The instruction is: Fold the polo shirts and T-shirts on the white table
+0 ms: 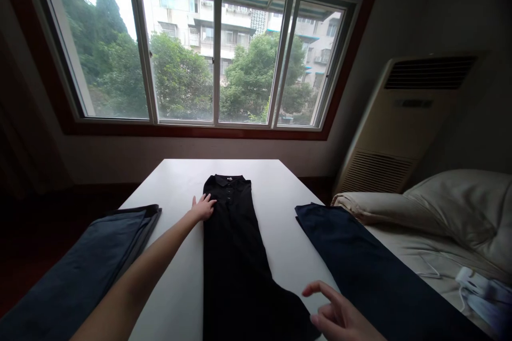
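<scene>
A black polo shirt (pixel 234 245) lies lengthwise on the white table (pixel 180 186), its collar and buttons at the far end. It looks folded narrow at the top, and its near right part spreads outward. My left hand (pixel 204 206) rests with fingers spread on the shirt's left edge, just below the collar. At the lower right, my right hand (pixel 336 313) is beside the shirt's flared edge, index finger raised and bent, thumb apart from it. The other fingers are curled, and nothing shows between finger and thumb.
Folded dark grey-blue trousers (pixel 92 256) lie along the table's left side. A folded navy garment (pixel 372 266) lies along the right side. Beyond that are a beige sofa (pixel 440 208) with a white cable, and a standing air conditioner (pixel 404 122). A window (pixel 216 53) spans the far wall.
</scene>
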A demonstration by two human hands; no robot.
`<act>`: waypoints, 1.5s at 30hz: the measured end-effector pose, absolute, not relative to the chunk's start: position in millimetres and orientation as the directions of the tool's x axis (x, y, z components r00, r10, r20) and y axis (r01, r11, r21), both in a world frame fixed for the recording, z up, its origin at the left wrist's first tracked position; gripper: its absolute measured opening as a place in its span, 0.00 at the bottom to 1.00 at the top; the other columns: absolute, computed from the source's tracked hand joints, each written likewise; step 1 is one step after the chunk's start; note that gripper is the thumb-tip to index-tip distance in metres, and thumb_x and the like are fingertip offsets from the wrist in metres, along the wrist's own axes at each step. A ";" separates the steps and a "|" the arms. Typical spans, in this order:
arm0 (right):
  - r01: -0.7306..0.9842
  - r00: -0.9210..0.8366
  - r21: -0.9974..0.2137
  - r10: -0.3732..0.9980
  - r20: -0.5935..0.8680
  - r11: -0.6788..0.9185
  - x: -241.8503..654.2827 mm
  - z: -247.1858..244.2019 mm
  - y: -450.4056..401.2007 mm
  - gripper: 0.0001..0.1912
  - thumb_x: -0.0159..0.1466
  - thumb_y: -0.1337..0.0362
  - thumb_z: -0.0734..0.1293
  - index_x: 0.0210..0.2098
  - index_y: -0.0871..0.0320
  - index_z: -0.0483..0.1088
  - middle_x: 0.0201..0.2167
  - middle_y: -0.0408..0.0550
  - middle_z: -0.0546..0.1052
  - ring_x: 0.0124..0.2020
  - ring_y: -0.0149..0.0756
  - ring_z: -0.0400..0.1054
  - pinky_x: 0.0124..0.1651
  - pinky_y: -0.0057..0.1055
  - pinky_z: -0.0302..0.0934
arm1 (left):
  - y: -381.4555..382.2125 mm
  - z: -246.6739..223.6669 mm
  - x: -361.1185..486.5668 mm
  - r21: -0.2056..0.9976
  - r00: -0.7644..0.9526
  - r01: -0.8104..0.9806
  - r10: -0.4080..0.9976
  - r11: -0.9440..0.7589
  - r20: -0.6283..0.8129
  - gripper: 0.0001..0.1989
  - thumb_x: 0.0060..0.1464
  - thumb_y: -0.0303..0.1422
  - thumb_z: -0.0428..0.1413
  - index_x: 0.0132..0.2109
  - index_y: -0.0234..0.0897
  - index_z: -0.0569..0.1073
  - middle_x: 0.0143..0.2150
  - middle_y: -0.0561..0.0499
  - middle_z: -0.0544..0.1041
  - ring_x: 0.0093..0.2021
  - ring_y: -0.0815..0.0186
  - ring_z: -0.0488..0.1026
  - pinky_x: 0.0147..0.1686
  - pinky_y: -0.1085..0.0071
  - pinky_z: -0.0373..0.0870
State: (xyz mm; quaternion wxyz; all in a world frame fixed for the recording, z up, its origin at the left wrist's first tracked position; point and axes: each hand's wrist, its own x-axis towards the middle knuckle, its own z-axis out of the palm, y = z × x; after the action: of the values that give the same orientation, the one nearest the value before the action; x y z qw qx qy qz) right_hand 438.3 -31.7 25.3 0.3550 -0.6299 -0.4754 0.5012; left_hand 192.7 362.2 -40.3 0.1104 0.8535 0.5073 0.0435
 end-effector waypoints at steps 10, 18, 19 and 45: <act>0.871 0.176 -0.475 0.982 0.066 -0.125 404.5 22.1 223.2 0.20 0.63 0.64 0.62 0.54 0.61 0.66 0.53 0.57 0.73 0.53 0.42 0.67 0.55 0.35 0.58 | 322.0 -44.5 266.7 0.373 0.238 0.874 0.943 -0.312 0.232 0.28 0.57 0.39 0.52 0.62 0.29 0.62 0.59 0.31 0.68 0.60 0.45 0.63 0.56 0.54 0.61; 0.945 0.233 -0.262 0.965 0.117 -0.196 351.2 -52.8 269.9 0.31 0.67 0.51 0.57 0.67 0.57 0.56 0.70 0.61 0.52 0.70 0.55 0.41 0.65 0.59 0.31 | 366.2 -43.6 193.2 0.786 0.131 0.568 0.969 -0.245 0.208 0.08 0.56 0.29 0.53 0.44 0.39 0.71 0.39 0.49 0.78 0.39 0.65 0.78 0.40 0.71 0.73; 0.946 0.229 -0.261 0.966 0.122 -0.191 351.8 -56.8 270.5 0.32 0.67 0.51 0.56 0.67 0.56 0.55 0.70 0.60 0.52 0.70 0.55 0.42 0.66 0.58 0.31 | 369.9 -47.2 175.0 0.839 0.050 0.507 0.979 -0.197 0.200 0.08 0.57 0.31 0.52 0.45 0.38 0.71 0.38 0.48 0.79 0.38 0.65 0.78 0.38 0.70 0.74; 0.820 0.565 -0.200 0.815 0.133 -0.536 521.5 -25.8 241.0 0.19 0.60 0.74 0.57 0.48 0.63 0.70 0.49 0.62 0.74 0.50 0.50 0.68 0.45 0.38 0.56 | 341.8 -72.3 107.4 0.431 0.002 0.882 0.915 -0.192 0.403 0.14 0.60 0.29 0.47 0.47 0.40 0.75 0.58 0.45 0.73 0.65 0.53 0.59 0.63 0.52 0.52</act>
State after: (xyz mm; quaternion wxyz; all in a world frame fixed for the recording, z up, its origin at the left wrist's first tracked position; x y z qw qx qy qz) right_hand 521.5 241.0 -25.8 0.1204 -0.8762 -0.4665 -0.0120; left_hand 107.4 341.8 -72.3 0.0271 0.7074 0.6349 0.3093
